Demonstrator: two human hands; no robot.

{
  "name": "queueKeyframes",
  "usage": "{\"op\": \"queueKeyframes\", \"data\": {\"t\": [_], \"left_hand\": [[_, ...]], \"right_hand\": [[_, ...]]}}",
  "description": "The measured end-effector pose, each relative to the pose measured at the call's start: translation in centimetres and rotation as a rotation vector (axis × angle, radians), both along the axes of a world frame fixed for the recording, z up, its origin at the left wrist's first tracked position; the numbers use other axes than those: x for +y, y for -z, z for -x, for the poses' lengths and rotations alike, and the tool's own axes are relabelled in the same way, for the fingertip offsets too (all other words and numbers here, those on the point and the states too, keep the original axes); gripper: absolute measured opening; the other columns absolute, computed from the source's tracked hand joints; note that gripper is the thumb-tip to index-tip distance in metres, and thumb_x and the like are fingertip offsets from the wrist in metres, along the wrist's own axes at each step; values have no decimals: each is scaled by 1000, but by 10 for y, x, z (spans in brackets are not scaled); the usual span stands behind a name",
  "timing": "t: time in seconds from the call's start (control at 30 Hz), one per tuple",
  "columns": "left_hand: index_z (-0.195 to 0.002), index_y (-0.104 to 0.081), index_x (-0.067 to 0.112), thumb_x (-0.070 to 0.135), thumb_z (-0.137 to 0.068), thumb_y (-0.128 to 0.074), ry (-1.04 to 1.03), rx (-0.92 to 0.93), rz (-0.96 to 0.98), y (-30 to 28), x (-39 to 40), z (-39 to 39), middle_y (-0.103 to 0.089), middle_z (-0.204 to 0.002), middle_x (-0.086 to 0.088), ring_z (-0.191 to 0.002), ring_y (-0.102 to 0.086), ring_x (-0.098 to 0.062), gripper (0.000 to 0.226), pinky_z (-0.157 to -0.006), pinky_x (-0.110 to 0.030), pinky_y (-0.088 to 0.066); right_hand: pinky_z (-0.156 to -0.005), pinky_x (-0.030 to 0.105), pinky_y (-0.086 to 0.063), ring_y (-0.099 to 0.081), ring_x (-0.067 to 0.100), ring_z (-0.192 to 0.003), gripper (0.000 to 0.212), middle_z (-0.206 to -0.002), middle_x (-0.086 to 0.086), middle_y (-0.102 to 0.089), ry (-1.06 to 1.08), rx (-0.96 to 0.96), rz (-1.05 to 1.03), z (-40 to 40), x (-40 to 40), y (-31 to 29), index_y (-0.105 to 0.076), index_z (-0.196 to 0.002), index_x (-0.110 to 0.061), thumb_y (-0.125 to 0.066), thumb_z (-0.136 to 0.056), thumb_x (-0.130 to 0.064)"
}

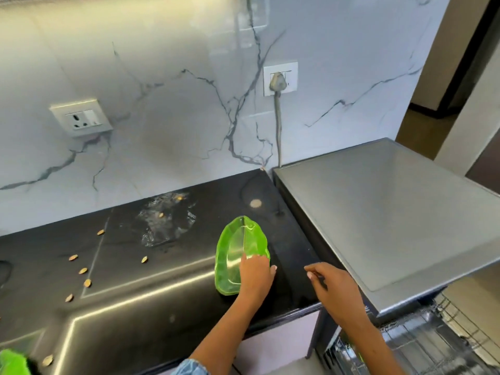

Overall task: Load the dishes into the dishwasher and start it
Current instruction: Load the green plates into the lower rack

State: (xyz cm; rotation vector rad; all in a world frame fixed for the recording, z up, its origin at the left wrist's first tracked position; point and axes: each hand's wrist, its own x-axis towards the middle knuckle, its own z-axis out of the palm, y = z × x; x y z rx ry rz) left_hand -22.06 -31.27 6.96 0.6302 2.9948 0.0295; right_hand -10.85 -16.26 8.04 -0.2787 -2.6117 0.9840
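Sleeve: a blue denim cuff (pixel 190 368) shows at the bottom edge, on the left arm.
Dishwasher rack: wire rack (pixel 422 345) pulled out at the lower right, under the grey appliance top; what it holds is too blurred to tell.
Left hand (pixel 255 274): reaches over the front of the worktop, fingers laid on the near rim of the green dish, thumb out to the right; the grip is on the dish edge.
Right hand (pixel 334 289): hovers just right of the left hand, above the worktop's right end, fingers loosely bent; the grip holds nothing.
Green dish (pixel 232 255): translucent, leaf-shaped, with a centre divider, lying on the worktop near its right end, close to the dishwasher.
Worktop (pixel 151 301): black and glossy, with small tan seeds (pixel 87 282) scattered over its left half.
Wet patch (pixel 167 226): a clear smear behind the dish, towards the wall.
Dishwasher top (pixel 392 212): flat grey panel, right of the worktop.
Wall: white marble, with a socket (pixel 81 119) on the left and a plugged-in cable (pixel 278 125) running down behind the dishwasher.
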Motion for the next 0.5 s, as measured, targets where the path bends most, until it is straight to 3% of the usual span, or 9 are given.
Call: {"op": "queueKeyframes", "data": {"t": [0.1, 0.2, 0.27, 0.33, 0.4, 0.5], "left_hand": [[-81, -68, 8, 25, -84, -65, 1, 41, 0, -7, 3, 1, -69, -82, -12, -78, -67, -27, 18, -64, -29, -46], [-95, -63, 5, 15, -93, -46, 4, -27, -18, 5, -15, -3, -67, -94, -15, -90, -63, -33, 20, -71, -38, -42], [-83, -63, 5, 5, -82, -60, 56, 40, -97, 3, -34, -6, -66, -69, -14, -67, -65, -32, 4, -53, -36, -43], [-70, -64, 10, -4, -60, -68, 122, 179, -167, 5, -55, -6, -53, -42, -6, -37, -55, -24, 17, -33, -25, -32], [-70, -67, 11, -3, -56, -58, 163, 315, -223, 1, -74, -5, -54, -42, -3, -34, -53, -22, 22, -31, -23, -34], [-77, -72, 11, 6, -68, -41, 203, 502, -297, -16, -93, -8, -64, -56, -3, -44, -60, -23, 33, -38, -24, -43]], "right_hand": [[-74, 13, -49, -64, 5, -83, 15, -96, -9, -69, 24, -51, 21, -4, 9, 6, -69, -102, -20, -63, -88, -18], [-78, 12, -49, -64, 6, -86, 17, -99, -9, -69, 0, -98, 14, -9, 11, 11, -67, -106, -20, -60, -90, -21], [-79, 19, -53, -65, 10, -87, 17, -100, -8, -69, -25, -95, 0, -11, 10, 12, -67, -106, -20, -59, -91, -21], [-75, 25, -55, -65, 10, -85, 16, -97, -9, -69, -65, -33, -38, -8, 6, 12, -67, -104, -20, -60, -90, -19], [-71, 26, -56, -65, 8, -83, 15, -95, -10, -68, -135, 45, -82, -3, -1, 9, -67, -102, -21, -58, -90, -20], [-69, 22, -54, -64, 7, -88, 20, -101, -10, -67, -236, 169, -169, 10, -17, 0, -66, -104, -22, -60, -84, -21]]}}
